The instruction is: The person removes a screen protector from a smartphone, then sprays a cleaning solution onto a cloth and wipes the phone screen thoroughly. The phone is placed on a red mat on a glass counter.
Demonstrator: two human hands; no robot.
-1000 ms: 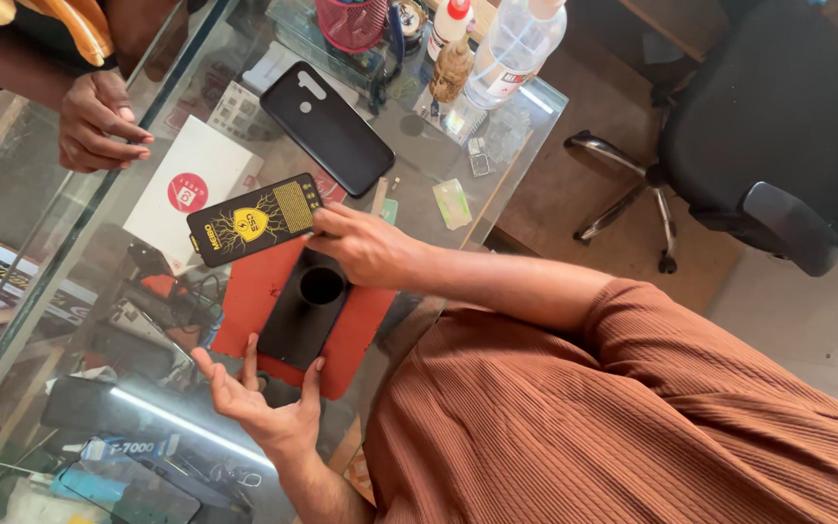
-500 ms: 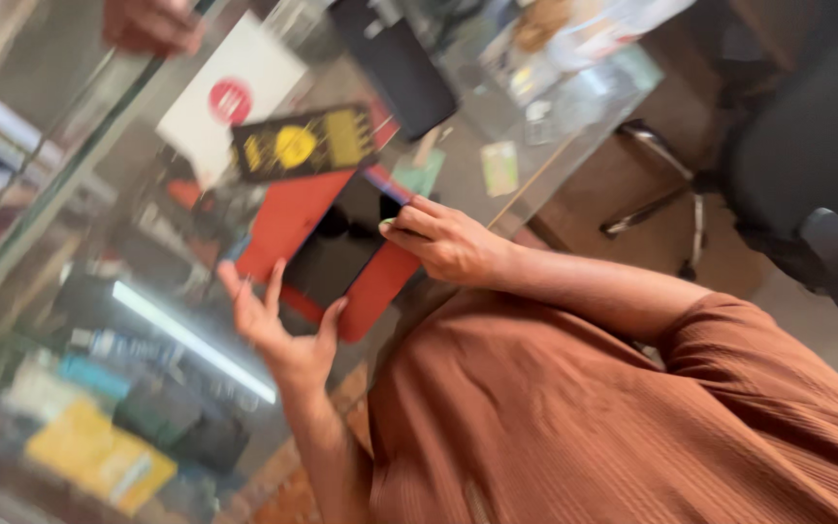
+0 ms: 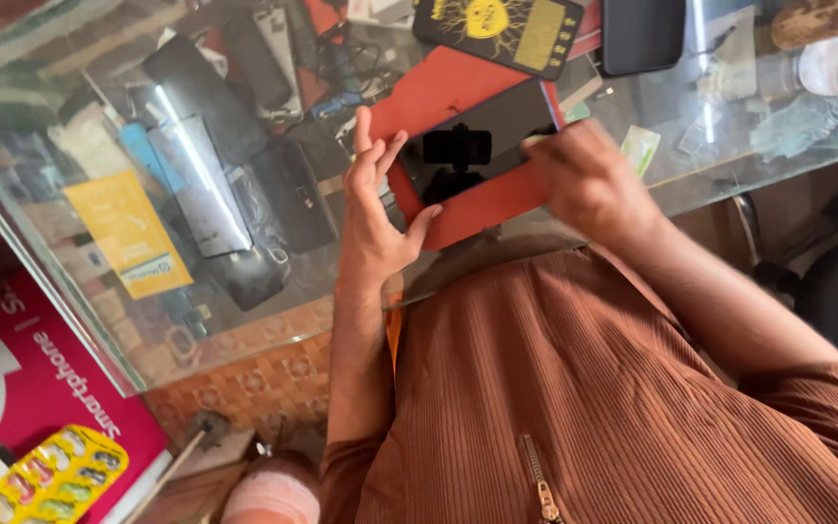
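Both hands moved onto phone (image 3: 482, 146) on red mat (image 3: 438, 92); left hand (image 3: 375, 209) fingers spread, touching edge; right hand (image 3: 589, 180) pinching its far end.

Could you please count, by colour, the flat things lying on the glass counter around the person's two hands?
Red: 1, the red mat under the phone.
Black: 3, the phone both hands touch, the black and yellow box, the dark phone beyond.
Pale green: 1, the small packet.
Total: 5.
Left hand and right hand frame the phone.
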